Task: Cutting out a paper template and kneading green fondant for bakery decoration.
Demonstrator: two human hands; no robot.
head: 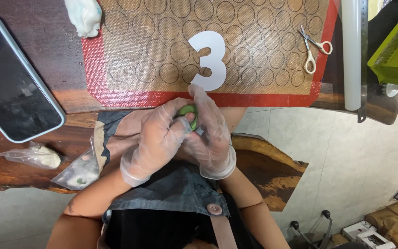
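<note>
Small green dough lump (188, 112): pinched between your gloved left hand (155, 138) and right hand (213, 133), both grasping, near the red-edged baking mat (98, 69).

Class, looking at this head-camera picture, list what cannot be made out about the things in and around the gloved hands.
- Green lump: shape hidden by left hand and right hand.
- White dough: cut off by top edge.
- Two plastic bags: contents blurred by crumpled film.
- Green box: cut off at right edge.
</note>
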